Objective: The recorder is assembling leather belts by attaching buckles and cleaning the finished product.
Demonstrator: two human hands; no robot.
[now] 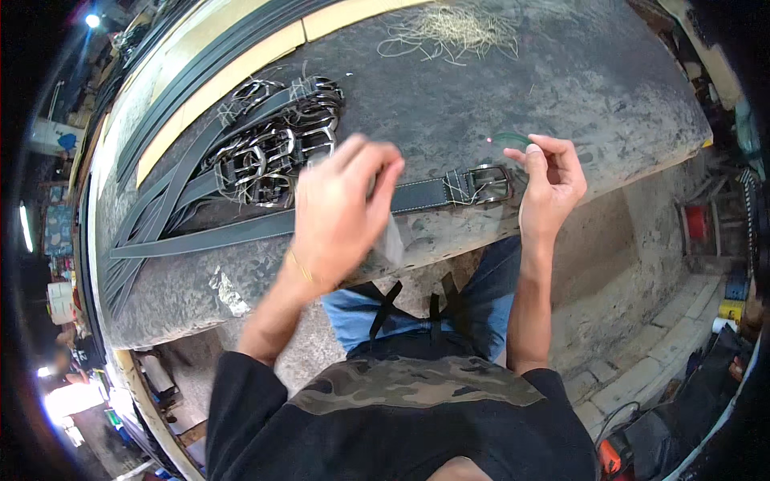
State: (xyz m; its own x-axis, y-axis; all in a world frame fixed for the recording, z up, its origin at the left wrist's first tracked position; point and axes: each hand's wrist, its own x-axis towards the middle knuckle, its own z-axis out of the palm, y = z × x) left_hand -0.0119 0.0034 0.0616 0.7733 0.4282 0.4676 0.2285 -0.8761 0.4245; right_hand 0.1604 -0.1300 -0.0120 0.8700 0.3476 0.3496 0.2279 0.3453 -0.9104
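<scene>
A black belt [419, 195] with light edge stitching lies across the near part of the dark table, its strap passing behind my left hand. Pale thread is wound round its buckle end, beside the metal buckle [490, 183]. My left hand [341, 204] is over the strap, slightly blurred, fingers curled toward the thumb; what they hold is hidden. Just below them shows a whitish, translucent patch [391, 243]. Right of the buckle, my right hand [551, 180] pinches a thin, curved green piece [510, 137] between thumb and fingers. A small pink dot shows near its far end.
Several buckled belts [277, 148] are heaped at the left, their straps fanning toward the table's left edge. A tangle of pale threads [453, 32] lies at the far side. Long dark strips [180, 84] and tan board [216, 72] run along the far left edge.
</scene>
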